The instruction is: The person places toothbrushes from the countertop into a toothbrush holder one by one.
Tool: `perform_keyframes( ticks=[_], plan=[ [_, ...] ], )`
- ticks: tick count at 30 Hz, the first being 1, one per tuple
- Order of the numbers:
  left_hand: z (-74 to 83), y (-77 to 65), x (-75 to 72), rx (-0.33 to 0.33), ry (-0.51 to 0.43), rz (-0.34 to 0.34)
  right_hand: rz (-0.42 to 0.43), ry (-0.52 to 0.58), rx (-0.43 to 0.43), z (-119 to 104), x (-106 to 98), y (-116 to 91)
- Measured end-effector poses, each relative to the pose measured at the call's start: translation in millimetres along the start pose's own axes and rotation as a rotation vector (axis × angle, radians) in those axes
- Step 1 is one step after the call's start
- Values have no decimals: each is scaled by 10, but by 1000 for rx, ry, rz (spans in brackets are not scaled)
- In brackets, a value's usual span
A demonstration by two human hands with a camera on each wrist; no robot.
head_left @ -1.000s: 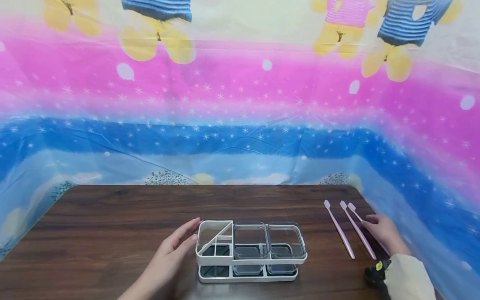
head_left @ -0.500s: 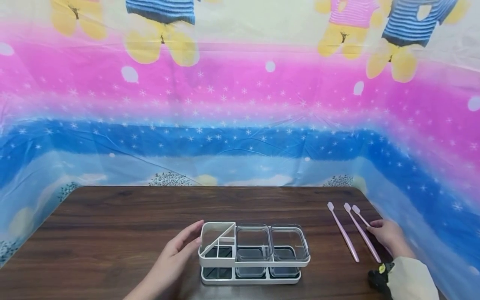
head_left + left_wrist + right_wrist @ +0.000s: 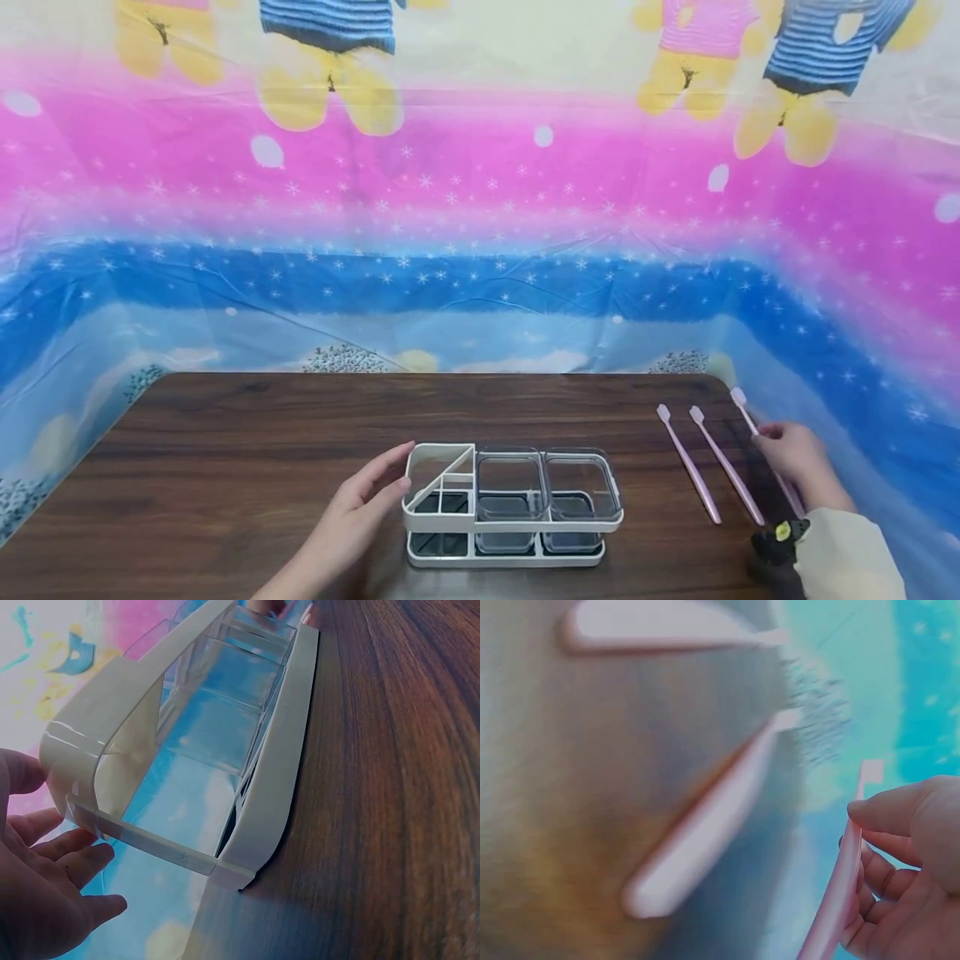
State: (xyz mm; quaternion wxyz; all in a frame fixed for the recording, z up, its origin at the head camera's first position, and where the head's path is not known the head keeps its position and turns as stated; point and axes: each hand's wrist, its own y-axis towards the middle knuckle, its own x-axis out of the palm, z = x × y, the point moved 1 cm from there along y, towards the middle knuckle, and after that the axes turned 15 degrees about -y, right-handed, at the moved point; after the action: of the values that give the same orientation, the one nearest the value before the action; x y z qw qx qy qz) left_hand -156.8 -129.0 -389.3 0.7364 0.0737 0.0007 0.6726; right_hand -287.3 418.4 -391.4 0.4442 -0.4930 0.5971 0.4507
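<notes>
My right hand (image 3: 795, 458) pinches a pink toothbrush (image 3: 840, 881) between thumb and fingers, its head pointing up and away, lifted at the table's right side. Two more pink toothbrushes, a nearer one (image 3: 727, 467) and a farther-left one (image 3: 690, 467), lie on the table to its left. At the left end of a white two-tier toothbrush holder (image 3: 442, 525) is my left hand (image 3: 356, 508), its loosely spread fingertips touching the upper rim's corner. That end has a divided compartment; two clear cups (image 3: 510, 483) sit in the rest of the holder.
The dark wood table (image 3: 225, 450) runs back to a patterned pink and blue cloth (image 3: 480, 275) hung behind it and along the right side. A black strap with a yellow spot (image 3: 780, 533) circles my right wrist beside a cream sleeve (image 3: 847, 550).
My right hand has raised the rightmost toothbrush off the table and shifted right and slightly up with it. The left hand stays at the holder; the view has shifted slightly.
</notes>
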Motion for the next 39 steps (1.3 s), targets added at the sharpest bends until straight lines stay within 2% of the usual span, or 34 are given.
perform_keyframes(
  ticks=[7, 12, 17, 23, 32, 39],
  plan=[
    [12, -6, 11, 1, 0, 3, 192, 24, -63, -552, -609, -100],
    [22, -10, 20, 7, 1, -2, 264, 84, -147, -1082, -962, -237],
    [29, -16, 24, 14, -4, 4, 314, 195, -237, -1596, -1183, -409],
    [30, -17, 22, 44, 4, -4, 341, 327, -298, -2084, -1323, -643],
    [15, -9, 10, 37, 7, -4, 298, 541, -388, -2653, -1353, -941],
    [8, -3, 8, 39, -7, -6, 250, 593, -487, -3000, -1262, -1088]
  ],
)
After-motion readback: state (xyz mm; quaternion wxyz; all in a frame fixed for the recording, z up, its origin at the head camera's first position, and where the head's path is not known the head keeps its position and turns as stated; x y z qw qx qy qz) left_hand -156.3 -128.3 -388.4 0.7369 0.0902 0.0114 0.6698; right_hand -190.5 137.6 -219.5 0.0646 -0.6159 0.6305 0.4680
